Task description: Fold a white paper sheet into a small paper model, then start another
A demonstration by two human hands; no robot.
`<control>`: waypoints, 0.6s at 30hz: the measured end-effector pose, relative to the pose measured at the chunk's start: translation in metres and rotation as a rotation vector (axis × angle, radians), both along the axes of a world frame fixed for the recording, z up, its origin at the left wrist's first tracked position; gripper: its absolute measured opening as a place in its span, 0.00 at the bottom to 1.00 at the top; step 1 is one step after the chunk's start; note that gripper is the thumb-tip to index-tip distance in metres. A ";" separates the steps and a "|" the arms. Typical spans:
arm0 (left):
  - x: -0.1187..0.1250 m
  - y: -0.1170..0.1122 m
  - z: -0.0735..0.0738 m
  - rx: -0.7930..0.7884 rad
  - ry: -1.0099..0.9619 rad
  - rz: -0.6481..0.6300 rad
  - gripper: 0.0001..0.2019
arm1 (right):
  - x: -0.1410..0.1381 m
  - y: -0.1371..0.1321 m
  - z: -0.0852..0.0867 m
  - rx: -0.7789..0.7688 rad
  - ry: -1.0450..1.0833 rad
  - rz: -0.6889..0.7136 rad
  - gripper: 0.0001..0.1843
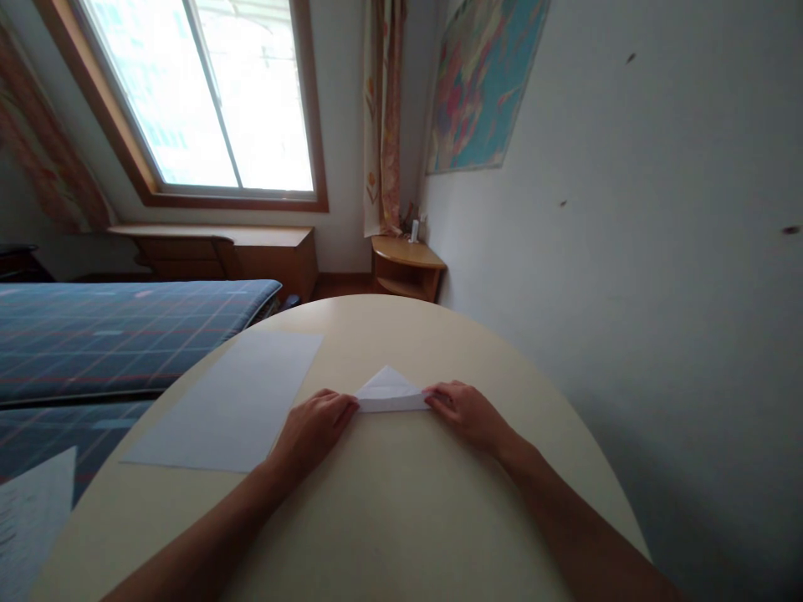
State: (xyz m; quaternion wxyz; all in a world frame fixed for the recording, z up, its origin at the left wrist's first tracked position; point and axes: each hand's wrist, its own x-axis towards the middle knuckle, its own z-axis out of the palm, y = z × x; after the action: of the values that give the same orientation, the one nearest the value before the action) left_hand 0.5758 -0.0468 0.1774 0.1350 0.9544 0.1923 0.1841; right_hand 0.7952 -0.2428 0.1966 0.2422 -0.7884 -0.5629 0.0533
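Note:
A small folded white paper triangle lies on the round beige table. My left hand rests palm down with its fingertips pressed on the triangle's left corner. My right hand presses its fingertips on the right corner. Both hands have their fingers held together, flat against the paper. A flat unfolded white sheet lies on the table just left of my left hand.
A bed with a blue plaid cover stands left of the table, with another paper at the lower left. A white wall runs close along the right. A wooden corner shelf, a low cabinet and a window are beyond.

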 end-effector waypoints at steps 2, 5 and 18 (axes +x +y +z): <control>0.000 0.000 -0.001 0.000 0.008 0.020 0.13 | 0.000 0.000 -0.001 0.026 0.045 -0.024 0.13; 0.001 0.002 -0.002 -0.018 0.017 0.056 0.13 | 0.001 0.000 -0.001 0.065 0.130 -0.054 0.12; 0.004 0.009 -0.001 -0.221 -0.045 0.115 0.13 | -0.003 0.003 -0.003 0.115 0.232 -0.195 0.13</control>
State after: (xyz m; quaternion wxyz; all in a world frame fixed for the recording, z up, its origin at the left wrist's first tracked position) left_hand 0.5801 -0.0379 0.1764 0.2329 0.9167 0.2629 0.1908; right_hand 0.7921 -0.2400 0.1934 0.3546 -0.8127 -0.4539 0.0878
